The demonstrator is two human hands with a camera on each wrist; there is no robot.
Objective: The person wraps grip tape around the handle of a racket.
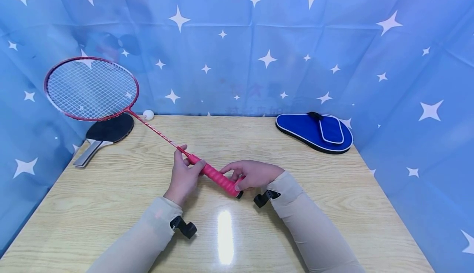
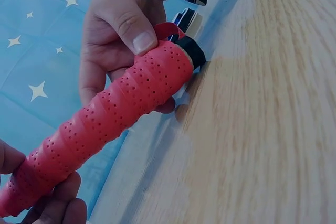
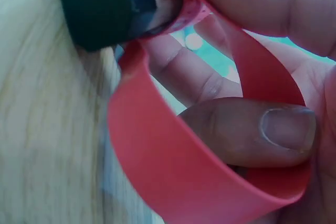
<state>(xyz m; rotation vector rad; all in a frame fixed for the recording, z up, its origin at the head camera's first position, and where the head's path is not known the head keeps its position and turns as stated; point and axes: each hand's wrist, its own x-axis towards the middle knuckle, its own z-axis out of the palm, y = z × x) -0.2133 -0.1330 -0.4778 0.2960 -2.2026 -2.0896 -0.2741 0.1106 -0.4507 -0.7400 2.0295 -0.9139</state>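
A badminton racket (image 1: 155, 131) slants across the table, its strung head raised at the upper left. My left hand (image 1: 183, 178) grips the upper handle between thumb and fingers. Pink-red perforated overgrip tape (image 2: 105, 111) is wound in ridged turns along the handle. At the handle's lower end, my right hand (image 1: 255, 173) pinches the wrapped tape, thumb on top and fingers beneath. Beside the black butt cap (image 3: 100, 9), a loose loop of the tape hangs in the right wrist view, with one right finger through it.
A table tennis bat (image 1: 111, 129) with a dark face lies at the back left, overlapped by the racket head. Near it is a white ball (image 1: 148, 115). A blue zipped bat case (image 1: 301, 127) lies at the back right, before a starry blue curtain (image 1: 222, 67).
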